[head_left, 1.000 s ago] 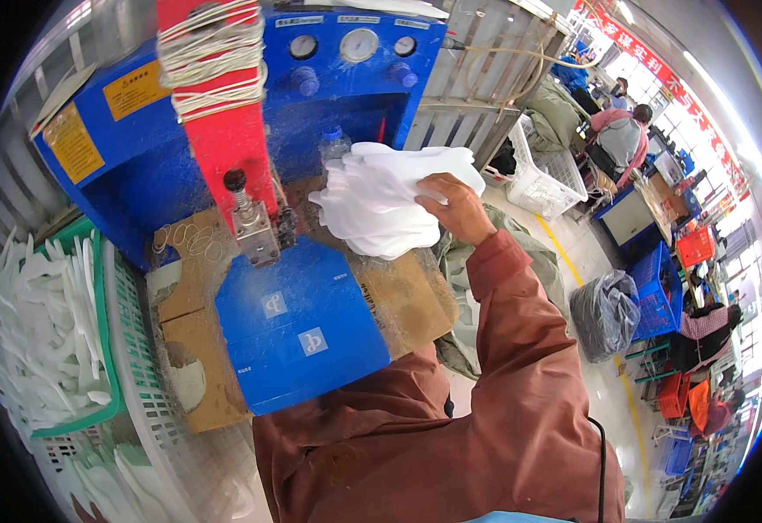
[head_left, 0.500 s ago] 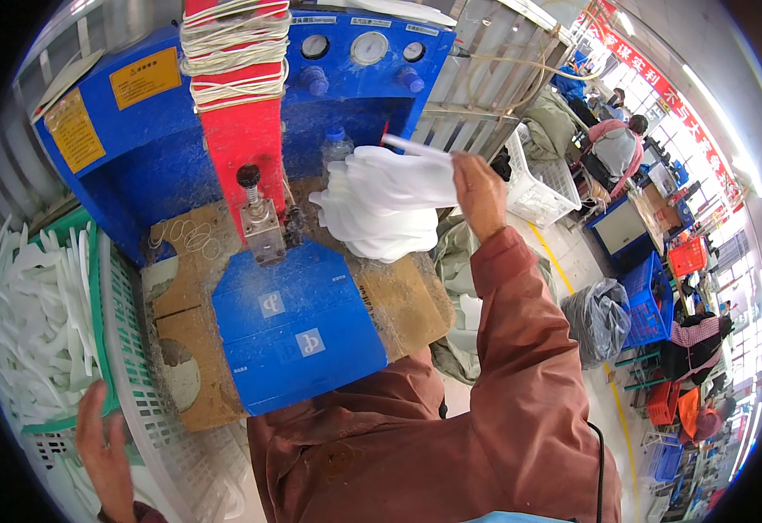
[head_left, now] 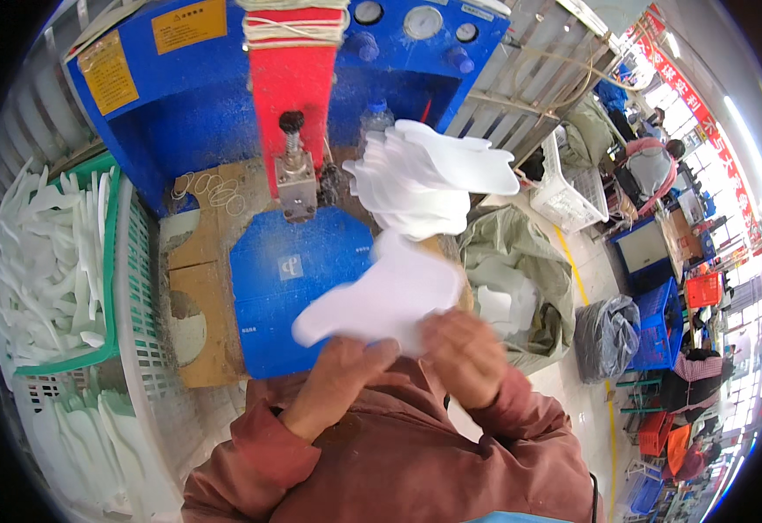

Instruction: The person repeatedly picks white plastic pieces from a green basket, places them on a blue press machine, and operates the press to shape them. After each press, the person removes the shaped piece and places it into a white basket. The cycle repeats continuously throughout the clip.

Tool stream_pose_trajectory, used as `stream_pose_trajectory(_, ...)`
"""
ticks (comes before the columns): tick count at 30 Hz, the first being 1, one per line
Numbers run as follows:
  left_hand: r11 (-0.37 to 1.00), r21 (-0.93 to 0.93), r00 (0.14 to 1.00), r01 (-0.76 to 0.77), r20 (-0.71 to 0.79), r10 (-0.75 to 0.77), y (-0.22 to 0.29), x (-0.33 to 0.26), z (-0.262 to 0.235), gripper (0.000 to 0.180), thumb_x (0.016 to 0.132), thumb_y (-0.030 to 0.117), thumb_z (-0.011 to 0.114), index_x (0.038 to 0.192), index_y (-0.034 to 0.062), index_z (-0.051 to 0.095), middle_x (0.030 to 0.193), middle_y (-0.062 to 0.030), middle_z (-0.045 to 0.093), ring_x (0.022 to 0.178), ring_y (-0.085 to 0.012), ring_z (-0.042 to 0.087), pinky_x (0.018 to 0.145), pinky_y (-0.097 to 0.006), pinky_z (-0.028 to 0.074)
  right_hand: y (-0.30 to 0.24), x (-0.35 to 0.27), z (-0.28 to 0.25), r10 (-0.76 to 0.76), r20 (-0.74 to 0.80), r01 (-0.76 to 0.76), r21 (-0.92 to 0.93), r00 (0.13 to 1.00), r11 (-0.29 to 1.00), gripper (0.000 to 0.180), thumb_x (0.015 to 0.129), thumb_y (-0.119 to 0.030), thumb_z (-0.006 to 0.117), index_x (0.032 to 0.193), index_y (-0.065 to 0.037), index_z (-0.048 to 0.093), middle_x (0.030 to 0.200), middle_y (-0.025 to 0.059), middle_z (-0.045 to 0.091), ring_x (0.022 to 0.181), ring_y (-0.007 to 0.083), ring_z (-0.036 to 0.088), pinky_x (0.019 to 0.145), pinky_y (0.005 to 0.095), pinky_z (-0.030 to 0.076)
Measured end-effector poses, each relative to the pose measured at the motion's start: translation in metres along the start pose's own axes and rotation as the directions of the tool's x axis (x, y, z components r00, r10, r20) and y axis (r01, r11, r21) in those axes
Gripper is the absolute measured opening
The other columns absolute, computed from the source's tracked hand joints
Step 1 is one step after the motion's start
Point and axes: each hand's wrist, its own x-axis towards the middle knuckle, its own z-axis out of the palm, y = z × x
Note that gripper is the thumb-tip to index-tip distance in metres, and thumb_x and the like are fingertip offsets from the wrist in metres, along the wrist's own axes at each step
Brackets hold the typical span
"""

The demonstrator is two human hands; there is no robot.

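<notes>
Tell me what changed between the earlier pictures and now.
The right hand drew a white piece off the stack and brought it toward the body, partly over the blue board. The left hand came rightward from near the green basket to the piece's near edge. The red arm stayed put.

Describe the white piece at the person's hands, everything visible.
The white piece is thin, flat and smooth-looking, perhaps foam, with a curved outline and a rounded lobe pointing left. Slightly blurred, it shows over the blue sheet; whether they touch is unclear. The right hand grips its near right edge; the left hand is at its near edge.
</notes>
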Motion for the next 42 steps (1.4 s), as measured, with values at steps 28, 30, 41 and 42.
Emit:
stream_pose_trajectory(28, 0.831, 0.496, 0.680, -0.250, -0.521, 0.516, 0.061, -0.109, -0.119, 0.055, 0.095, -0.003, 0.068, 0.147, -0.0022, 0.054, 0.138, -0.0099, 0.066, 0.123, -0.0196, 0.063, 0.110, -0.037, 0.048, 0.011, 0.068, 0.157, 0.442, 0.712, -0.672, 0.687, 0.546, -0.275, 0.028, 0.105, -0.020, 0.067, 0.122, 0.003, 0.063, 0.085, -0.0033, 0.060, 0.074, 0.0041, 0.049, 0.061, 0.0259, 0.039)
stream_pose_trajectory(30, 0.825, 0.521, 0.680, -0.221, -0.524, 0.513, 0.066, -0.108, -0.119, 0.058, 0.095, -0.001, 0.068, 0.150, -0.0021, 0.052, 0.141, -0.0102, 0.064, 0.127, -0.0210, 0.062, 0.112, -0.037, 0.046, 0.013, 0.071, 0.160, 0.440, 0.690, -0.649, 0.711, 0.574, -0.268, 0.025, 0.106, -0.020, 0.066, 0.118, 0.002, 0.064, 0.084, -0.0038, 0.059, 0.074, 0.0038, 0.048, 0.060, 0.0258, 0.039)
stream_pose_trajectory(41, 0.849, 0.487, 0.733, -0.203, -0.500, 0.462, 0.077, -0.081, -0.112, 0.055, 0.097, -0.001, 0.065, 0.149, -0.0048, 0.050, 0.140, -0.0127, 0.064, 0.127, -0.0212, 0.062, 0.110, -0.038, 0.048, 0.029, 0.061, 0.164, 0.515, 0.657, -0.628, 0.733, 0.551, -0.262, 0.024, 0.106, -0.015, 0.065, 0.122, 0.003, 0.066, 0.094, -0.0012, 0.068, 0.079, 0.0034, 0.054, 0.068, 0.0237, 0.046)
stream_pose_trajectory(42, 0.847, 0.492, 0.741, -0.200, -0.490, 0.460, 0.078, -0.077, -0.112, 0.054, 0.097, 0.000, 0.065, 0.149, -0.0049, 0.050, 0.140, -0.0128, 0.064, 0.126, -0.0211, 0.062, 0.110, -0.037, 0.048, 0.032, 0.060, 0.163, 0.511, 0.607, -0.566, 0.784, 0.609, -0.256, 0.024, 0.107, -0.014, 0.065, 0.122, 0.003, 0.066, 0.096, -0.0008, 0.068, 0.080, 0.0036, 0.055, 0.069, 0.0234, 0.047)
